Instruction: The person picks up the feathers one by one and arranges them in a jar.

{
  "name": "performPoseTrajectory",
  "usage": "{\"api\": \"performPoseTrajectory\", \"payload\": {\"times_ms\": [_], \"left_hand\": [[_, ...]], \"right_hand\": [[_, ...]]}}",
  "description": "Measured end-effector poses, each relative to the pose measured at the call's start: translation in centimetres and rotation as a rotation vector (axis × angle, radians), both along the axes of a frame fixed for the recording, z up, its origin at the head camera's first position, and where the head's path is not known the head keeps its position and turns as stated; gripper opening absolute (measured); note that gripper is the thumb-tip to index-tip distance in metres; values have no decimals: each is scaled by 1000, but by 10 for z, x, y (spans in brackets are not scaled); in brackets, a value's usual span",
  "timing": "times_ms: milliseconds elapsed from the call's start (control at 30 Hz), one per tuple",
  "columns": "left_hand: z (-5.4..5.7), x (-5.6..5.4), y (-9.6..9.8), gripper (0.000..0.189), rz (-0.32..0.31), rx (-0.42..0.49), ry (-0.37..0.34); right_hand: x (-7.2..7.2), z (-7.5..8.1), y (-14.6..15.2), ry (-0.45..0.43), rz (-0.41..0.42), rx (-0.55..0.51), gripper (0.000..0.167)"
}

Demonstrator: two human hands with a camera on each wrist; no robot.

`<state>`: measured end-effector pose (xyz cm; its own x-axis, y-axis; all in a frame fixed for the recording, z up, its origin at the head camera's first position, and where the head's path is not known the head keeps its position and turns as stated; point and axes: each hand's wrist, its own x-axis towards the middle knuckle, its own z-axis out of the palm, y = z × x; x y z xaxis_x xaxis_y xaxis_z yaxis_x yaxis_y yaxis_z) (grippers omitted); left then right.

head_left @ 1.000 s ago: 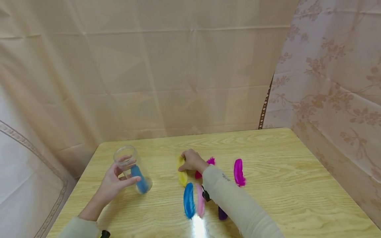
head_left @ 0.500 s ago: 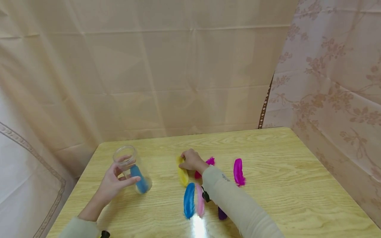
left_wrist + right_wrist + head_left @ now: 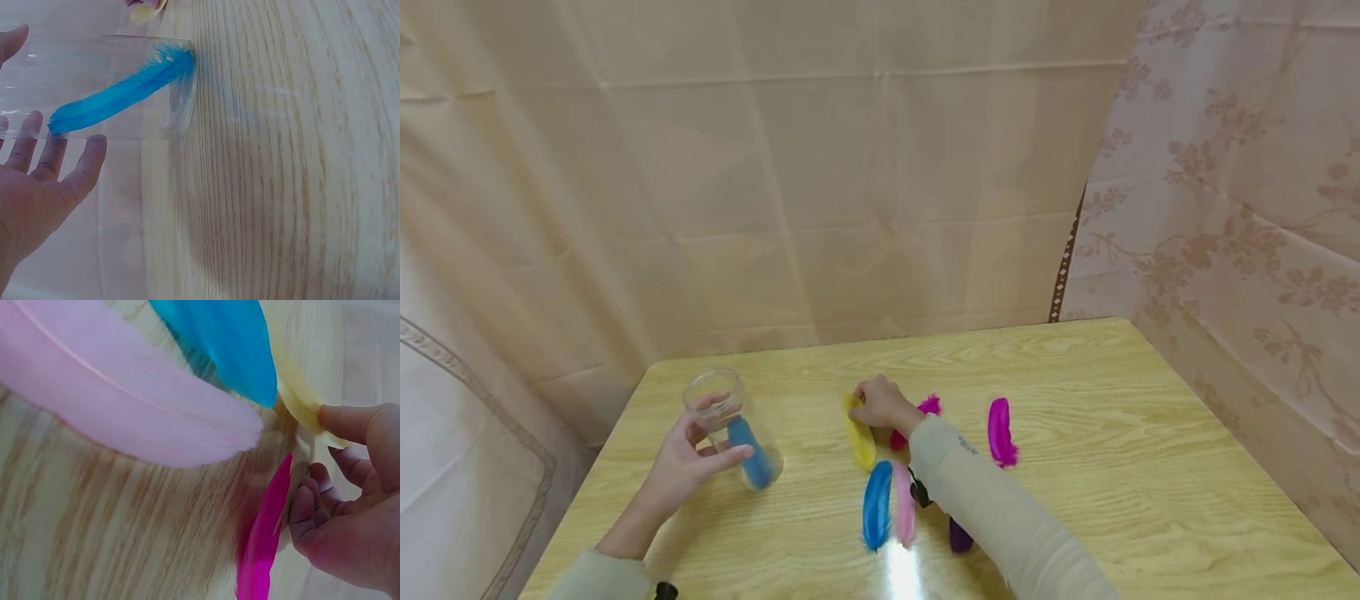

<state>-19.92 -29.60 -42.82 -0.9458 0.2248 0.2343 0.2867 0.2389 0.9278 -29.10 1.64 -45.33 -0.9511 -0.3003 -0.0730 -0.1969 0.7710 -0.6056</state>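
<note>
- My left hand [image 3: 691, 454] is gripping a clear jar [image 3: 69, 72] between thumb and fingers, a blue feather [image 3: 119, 101] leaning inside.
- My right hand [image 3: 883, 407] is pinching a yellow feather [image 3: 861, 443] near its far end, over the table [image 3: 1165, 475] and to the right of the jar.
- Working remotely, I am judging this a pick-up: a light pinch would be sparing the vane from creasing, and a straight lift would be avoiding its neighbours.
- I am also favouring a steady jar, since a nudge could be tipping it.
- The right wrist view is showing thumb and forefinger closing on the feather, a contact the head view is largely hiding.
- The left wrist view is revealing the blue feather's fluffy end lying at the jar's base.
- Only the head view is including a magenta feather [image 3: 1002, 433] farthest right and a dark purple item [image 3: 960, 537] partly behind the sleeve [image 3: 1000, 508].
</note>
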Motion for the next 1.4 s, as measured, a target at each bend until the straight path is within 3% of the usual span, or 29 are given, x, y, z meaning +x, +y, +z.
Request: {"api": "performPoseTrajectory", "payload": {"times_ms": [233,467,700,1400], "left_hand": [[-2,0,-1,77,-9,-4,3],[-2,1,-1,77,-13,-7,4],[1,1,0,76,-10,-4,3],[0,-2,0,74,-21,11,15]], "right_hand": [[-3,-2,-1,-43,15,-120,20],[-5,-4,-5,-75,-3,-212,28],[-3,4,-5,-144,-30,-378,24],[-4,13,-14,-234,-97,-540,31]]}}
